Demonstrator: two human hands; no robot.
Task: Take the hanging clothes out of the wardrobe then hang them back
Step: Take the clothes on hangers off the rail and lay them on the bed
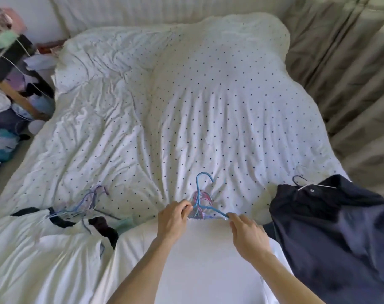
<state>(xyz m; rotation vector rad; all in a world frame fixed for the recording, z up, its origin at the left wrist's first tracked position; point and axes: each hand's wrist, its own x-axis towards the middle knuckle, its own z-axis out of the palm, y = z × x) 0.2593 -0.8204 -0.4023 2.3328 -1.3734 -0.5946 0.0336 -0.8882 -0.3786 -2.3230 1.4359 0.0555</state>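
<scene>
**Both hands on the hanger at the near edge of the bed**

Here we are over the bed, its dotted white duvet rumpled from edge to edge. At the middle of the near edge lies a white garment, flat, with a blue hanger at its neck, the hook pointing toward the far edge. The left hand has its fingers curled, pinching the garment's neckline beside the hanger's stem. The right hand pinches the tip of the hanger's right arm, fingers bent down over it.

In the near left corner sits a pile of white clothes, a tangle of thin hangers on top. On the near right edge lies a dark garment on a wire hanger. Beige curtains run along the right side; cluttered shelves stand off the left edge.
</scene>
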